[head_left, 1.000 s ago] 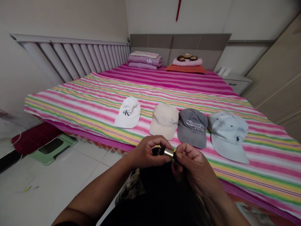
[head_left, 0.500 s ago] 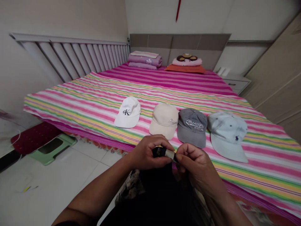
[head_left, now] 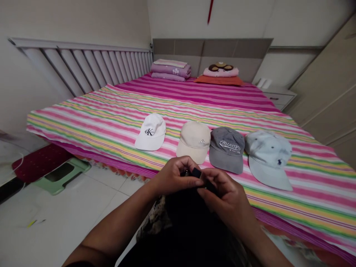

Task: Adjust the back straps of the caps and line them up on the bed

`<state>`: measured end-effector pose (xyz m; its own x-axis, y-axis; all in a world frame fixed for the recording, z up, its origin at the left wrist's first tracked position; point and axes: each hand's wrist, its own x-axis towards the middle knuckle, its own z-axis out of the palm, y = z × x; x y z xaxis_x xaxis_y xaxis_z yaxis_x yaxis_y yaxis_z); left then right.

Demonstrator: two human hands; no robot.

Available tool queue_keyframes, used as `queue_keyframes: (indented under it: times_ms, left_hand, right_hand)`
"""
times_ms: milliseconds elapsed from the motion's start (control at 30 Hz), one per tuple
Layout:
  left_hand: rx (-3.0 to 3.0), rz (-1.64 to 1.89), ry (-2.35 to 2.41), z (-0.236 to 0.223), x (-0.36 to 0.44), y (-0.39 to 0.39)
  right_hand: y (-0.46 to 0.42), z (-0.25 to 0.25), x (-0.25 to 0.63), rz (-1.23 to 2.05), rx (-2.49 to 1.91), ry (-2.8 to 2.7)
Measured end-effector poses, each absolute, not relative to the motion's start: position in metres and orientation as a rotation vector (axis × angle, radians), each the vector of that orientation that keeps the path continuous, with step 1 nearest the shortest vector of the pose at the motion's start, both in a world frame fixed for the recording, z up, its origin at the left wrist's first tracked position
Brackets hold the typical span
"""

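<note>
Between my hands, at the front of the bed, is a dark strap (head_left: pixel 197 172). Whatever black item it belongs to merges with my dark clothing below. My left hand (head_left: pixel 178 174) pinches the strap between thumb and fingers. From the other side my right hand (head_left: pixel 226 189) grips it, fingertips close to those of the left. Just beyond my hands lie a beige cap (head_left: pixel 194 139) and a grey cap (head_left: pixel 227 150) with white lettering. A white cap (head_left: pixel 151 131) sits to the left, and a pale blue cap (head_left: pixel 269 159) to the right.
The caps rest on a striped bed cover (head_left: pixel 91 118). Folded purple bedding (head_left: pixel 171 70) and a pink and orange pile (head_left: pixel 221 76) stand by the headboard (head_left: pixel 186 48). A slatted rail (head_left: pixel 91 65) runs along the left. A green stool (head_left: pixel 63 176) stands on the floor.
My right hand has shifted left against my left hand. The metal buckle seen on the strap before is now largely out of sight, and a dark strap end sticks up between the fingers.
</note>
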<state>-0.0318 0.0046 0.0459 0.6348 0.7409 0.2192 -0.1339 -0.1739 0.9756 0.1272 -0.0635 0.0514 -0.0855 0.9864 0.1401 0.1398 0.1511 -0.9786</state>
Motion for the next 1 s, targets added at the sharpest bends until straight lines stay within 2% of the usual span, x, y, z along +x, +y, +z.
queue_keyframes:
  times_ms: [133,333,533,767,867,1000]
  left_hand:
    - [1.543,0.78,0.428,0.045,-0.033,0.006]
    - [1.582,0.802,0.549,0.048,-0.036,0.005]
    - [1.461,0.934,0.612,0.042,-0.044,0.008]
    - [1.437,0.81,0.617,0.048,-0.053,0.012]
    - [1.532,0.646,0.634,0.056,-0.051,0.011]
    - [1.631,0.474,0.644,0.058,-0.049,0.012]
  right_hand:
    - [-0.064,0.05,0.125,0.876,-1.264,-1.55]
    - [-0.065,0.05,0.126,0.555,-1.292,-1.722]
    - [-0.064,0.05,0.128,0.5,-1.298,-1.774]
    - [-0.063,0.051,0.127,0.486,-1.27,-1.829]
    - [-0.062,0.053,0.125,0.558,-1.26,-1.828]
    - [-0.059,0.05,0.131,1.128,-1.184,-1.605]
